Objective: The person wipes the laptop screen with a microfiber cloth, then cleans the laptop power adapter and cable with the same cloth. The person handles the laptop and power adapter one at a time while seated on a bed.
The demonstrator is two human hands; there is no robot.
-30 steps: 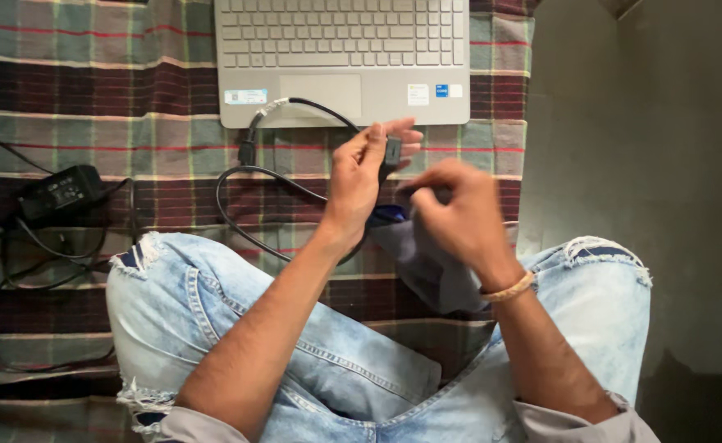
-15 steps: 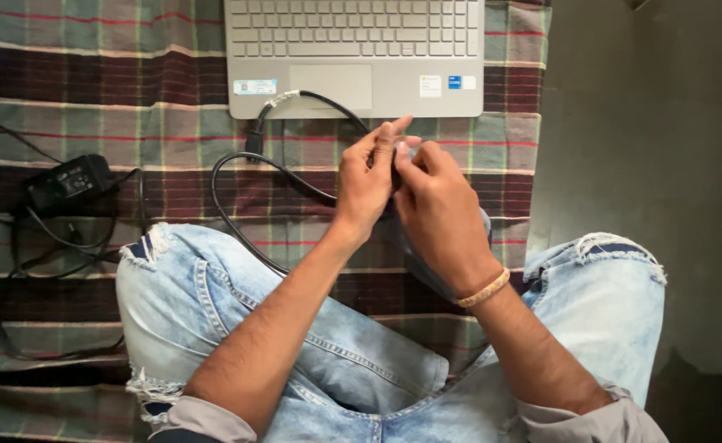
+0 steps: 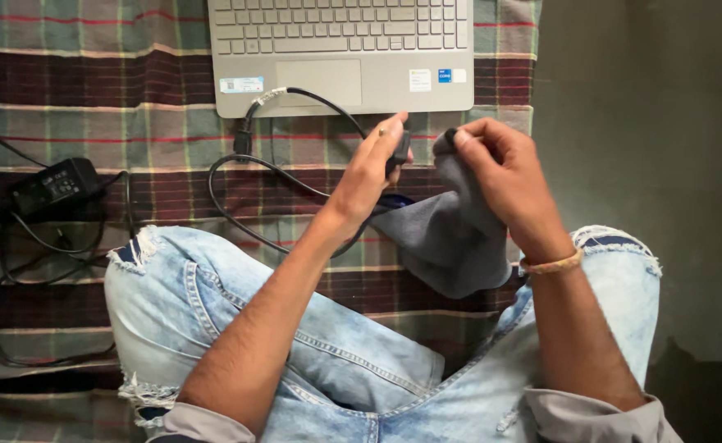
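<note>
Blanket point(image 3: 90, 123) first: plaid, red/green/grey stripes, covers most of what we see, with bare grey floor point(image 3: 648, 123) along its right side. Our 2 legs in light ripped jeans point(image 3: 336, 353) sit crossed on it at the bottom. Laptop point(image 3: 340, 53), silver, lies open at the top edge, keyboard and touchpad visible. Grey cloth point(image 3: 451, 234) hangs from our right hand point(image 3: 504, 176), draped down between the 2 wrists onto the knee. Power adapter point(image 3: 53, 184), a black brick, sits far left on the blanket, its cord coiled loosely below it. Black cable point(image 3: 254, 176) loops from the laptop's front edge across the blanket toward our left hand point(image 3: 369, 172).

Left hand: fingers curled shut round a small black object point(image 3: 399, 152), pinched between thumb and fingertips; we can't tell exactly what it is, looks like the cable's end piece. It sits in the air just in front of the laptop's front edge. Right hand: fingers closed on the cloth's top corner, bunched at the fingertips, just beside the black object, not clearly touching it. Woven band point(image 3: 551, 264) on the right wrist.
</note>
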